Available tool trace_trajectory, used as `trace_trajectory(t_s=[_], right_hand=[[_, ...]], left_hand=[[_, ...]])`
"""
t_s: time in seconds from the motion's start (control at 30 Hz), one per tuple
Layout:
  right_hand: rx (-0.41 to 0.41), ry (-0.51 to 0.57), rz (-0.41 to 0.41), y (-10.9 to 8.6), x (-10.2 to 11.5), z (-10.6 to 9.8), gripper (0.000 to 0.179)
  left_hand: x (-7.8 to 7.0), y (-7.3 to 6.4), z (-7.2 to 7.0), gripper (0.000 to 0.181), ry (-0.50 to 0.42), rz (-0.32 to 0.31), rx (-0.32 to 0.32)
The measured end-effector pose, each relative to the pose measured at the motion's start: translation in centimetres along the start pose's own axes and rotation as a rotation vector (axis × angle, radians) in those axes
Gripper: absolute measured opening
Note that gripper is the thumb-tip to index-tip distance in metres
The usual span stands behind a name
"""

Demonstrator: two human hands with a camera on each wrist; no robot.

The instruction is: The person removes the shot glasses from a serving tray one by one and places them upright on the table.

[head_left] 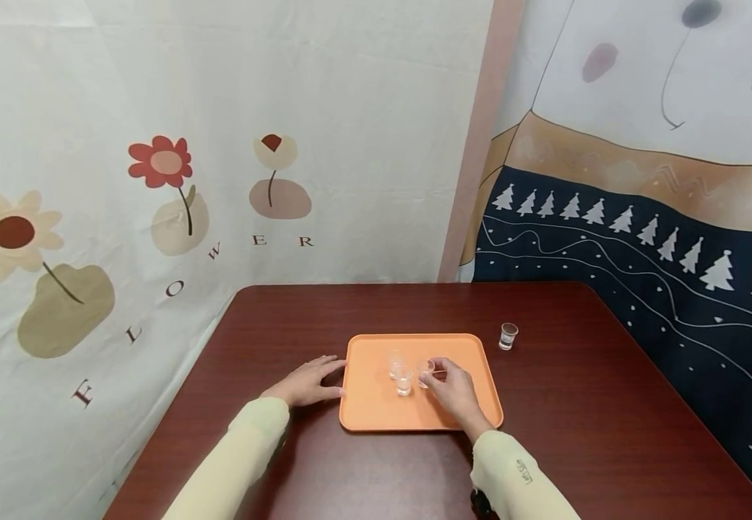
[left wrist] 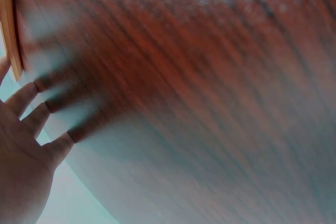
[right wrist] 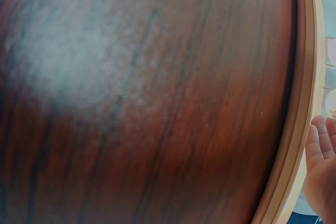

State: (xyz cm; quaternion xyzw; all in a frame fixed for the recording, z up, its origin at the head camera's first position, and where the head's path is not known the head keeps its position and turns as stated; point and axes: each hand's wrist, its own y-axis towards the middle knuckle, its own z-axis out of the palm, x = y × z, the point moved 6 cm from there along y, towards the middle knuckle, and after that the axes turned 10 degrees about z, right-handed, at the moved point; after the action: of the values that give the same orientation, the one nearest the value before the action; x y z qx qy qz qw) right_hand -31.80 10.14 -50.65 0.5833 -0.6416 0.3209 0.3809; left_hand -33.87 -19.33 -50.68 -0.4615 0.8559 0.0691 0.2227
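An orange tray (head_left: 369,412) lies on the table with three small clear glasses on it, grouped near its middle. My right hand (head_left: 455,393) pinches the rightmost glass (head_left: 425,374) between thumb and fingers. Close beside that one stand a front glass (head_left: 404,381) and a back glass (head_left: 396,363). At the tray's left edge is my left hand (head_left: 307,383), its fingers spread and relaxed, fingertips right at the rim. The left wrist view shows those fingers (left wrist: 22,98) by the tray's side. In the right wrist view, the tray rim (right wrist: 299,103) partly hides the glasses.
Another small clear glass (head_left: 508,336) stands on the dark red-brown table (head_left: 564,404), off the tray's back right corner. A flower-printed cloth (head_left: 376,144) hangs behind and to the left. A cloth with white trees (head_left: 675,289) hangs on the right.
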Motion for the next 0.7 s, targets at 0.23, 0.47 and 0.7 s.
trace_trajectory(t_s=[0.23,0.47,0.7], right_hand=[[-0.036,-0.018,0.026,0.1,0.2,-1.0,0.031],[-0.115,0.017,0.002,0.6,0.5,-3.1,0.028],[-0.211,-0.002,0.041,1.2,-0.1,-5.6,0.029]], left_hand=[[0.0,0.1,-0.1,0.070,-0.004,0.007,-0.009],[0.1,0.1,0.0,0.071,-0.004,0.003,-0.011],[0.2,0.2,0.1,0.071,-0.002,0.007,-0.013]])
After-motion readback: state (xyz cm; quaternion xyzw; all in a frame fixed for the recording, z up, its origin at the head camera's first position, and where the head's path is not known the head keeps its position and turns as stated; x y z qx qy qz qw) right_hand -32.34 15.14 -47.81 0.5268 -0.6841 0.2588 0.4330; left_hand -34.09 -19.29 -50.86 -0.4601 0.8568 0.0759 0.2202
